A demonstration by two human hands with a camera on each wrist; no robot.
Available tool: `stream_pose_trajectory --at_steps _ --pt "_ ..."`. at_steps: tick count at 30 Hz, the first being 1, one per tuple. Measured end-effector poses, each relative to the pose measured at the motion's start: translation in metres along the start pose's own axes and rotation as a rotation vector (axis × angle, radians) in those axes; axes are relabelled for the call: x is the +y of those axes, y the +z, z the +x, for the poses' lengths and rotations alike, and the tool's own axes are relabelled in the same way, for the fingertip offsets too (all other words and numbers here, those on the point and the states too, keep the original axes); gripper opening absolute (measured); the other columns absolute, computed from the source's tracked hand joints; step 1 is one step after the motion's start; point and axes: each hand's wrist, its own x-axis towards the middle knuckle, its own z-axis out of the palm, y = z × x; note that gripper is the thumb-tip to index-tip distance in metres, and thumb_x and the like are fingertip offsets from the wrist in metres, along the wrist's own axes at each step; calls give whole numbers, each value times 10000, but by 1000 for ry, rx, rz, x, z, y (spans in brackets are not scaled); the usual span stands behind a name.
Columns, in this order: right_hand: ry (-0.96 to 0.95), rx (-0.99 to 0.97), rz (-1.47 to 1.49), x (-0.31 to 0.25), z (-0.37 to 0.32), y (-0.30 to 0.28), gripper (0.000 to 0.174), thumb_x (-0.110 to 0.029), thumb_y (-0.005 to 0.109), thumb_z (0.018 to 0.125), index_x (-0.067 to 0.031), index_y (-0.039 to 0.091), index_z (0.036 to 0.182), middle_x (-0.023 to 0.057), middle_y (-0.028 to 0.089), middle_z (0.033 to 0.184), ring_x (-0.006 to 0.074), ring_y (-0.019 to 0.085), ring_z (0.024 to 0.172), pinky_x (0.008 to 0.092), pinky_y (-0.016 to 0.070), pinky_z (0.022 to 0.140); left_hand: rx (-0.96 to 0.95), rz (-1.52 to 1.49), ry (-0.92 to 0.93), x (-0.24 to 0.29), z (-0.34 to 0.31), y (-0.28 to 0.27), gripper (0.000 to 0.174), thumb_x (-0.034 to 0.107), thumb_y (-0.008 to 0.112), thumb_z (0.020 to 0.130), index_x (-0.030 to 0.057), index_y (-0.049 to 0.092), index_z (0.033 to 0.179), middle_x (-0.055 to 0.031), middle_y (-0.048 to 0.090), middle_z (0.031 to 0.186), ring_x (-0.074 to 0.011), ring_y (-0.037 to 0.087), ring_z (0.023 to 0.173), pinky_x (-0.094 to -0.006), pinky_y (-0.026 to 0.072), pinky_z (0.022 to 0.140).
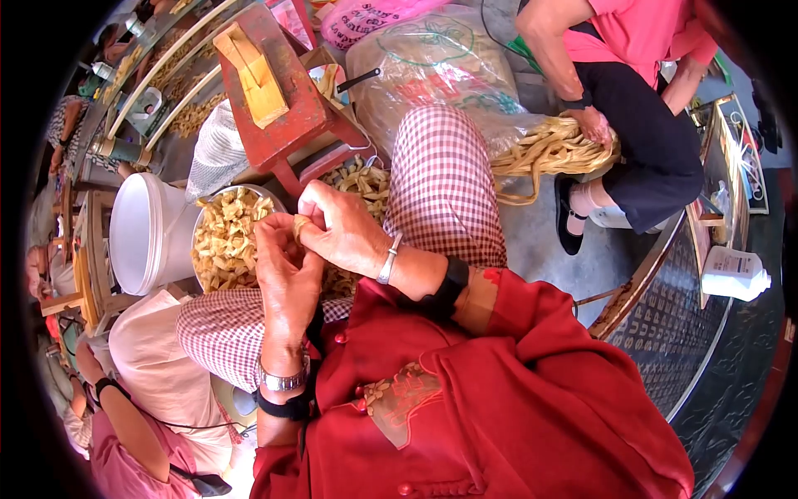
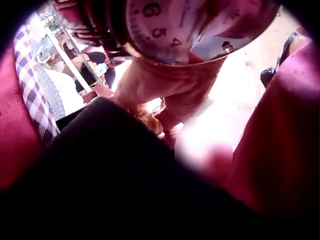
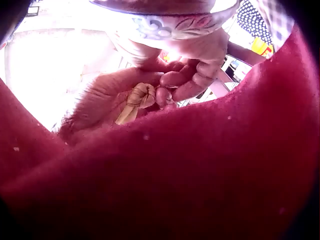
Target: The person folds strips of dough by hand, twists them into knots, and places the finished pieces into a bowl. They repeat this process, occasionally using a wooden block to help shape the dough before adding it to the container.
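Both hands meet over the lap in the head view, working a small yellowish tofu skin knot (image 3: pixel 141 96) between them. The left hand (image 1: pixel 287 274) has its fingers curled round the knot, whose short tail lies against the palm in the right wrist view. Thumb and bent fingers of the right hand (image 1: pixel 347 229) pinch at it from the other side. In the left wrist view a bit of the knot (image 2: pixel 150 121) shows beyond the watch; the fingers are partly hidden there. Just past the left hand stands a basin (image 1: pixel 274 198) heaped with similar knots (image 1: pixel 229 237).
A white bucket (image 1: pixel 137 233) stands left of the basin. Ahead is a red wooden stool (image 1: pixel 278 141) bearing a yellow wooden block (image 1: pixel 253 79). A large plastic bag (image 1: pixel 432 75) lies beyond the knees. At right, another person's hand (image 1: pixel 592 126) holds long yellowish strips (image 1: pixel 549 158).
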Motion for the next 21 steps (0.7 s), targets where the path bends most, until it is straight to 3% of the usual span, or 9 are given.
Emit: stream_pose_trajectory --at_steps 2,5,9,19,21 --pt "0 3 -26 1 -1 1 180 -94 617 752 -20 507 874 160 610 732 340 617 677 402 483 609 -3 0 -35 -3 2 -2 244 -100 508 831 7 419 1032 -60 555 889 -83 557 765 -188 465 621" --pt "48 -128 93 6 1 -4 159 -104 621 806 -13 510 874 71 595 686 136 608 608 284 488 530 -2 -53 -105 2 0 -2 213 -90 480 850 11 421 1028 -53 552 873 -75 546 742 -187 461 601" --pt "292 -387 326 -1 1 -15 192 -138 586 864 -5 476 948 87 609 727 128 622 589 248 507 479 -16 -20 -96 -8 -2 -9 175 -58 443 879 21 418 1032 -50 559 866 -63 534 692 -184 457 562" --pt "115 -423 273 0 -2 -8 178 -66 569 863 -25 427 963 71 602 743 115 618 586 241 511 488 11 -215 -111 -27 0 -16 147 7 401 939 95 403 1057 -29 544 866 -35 479 616 -160 410 504" --pt "182 -438 354 -1 -3 -9 167 -62 551 870 -26 427 974 71 597 740 112 609 574 240 507 486 -5 -177 -76 -31 0 -19 133 32 414 947 106 403 1056 -19 533 847 -35 468 609 -161 409 490"
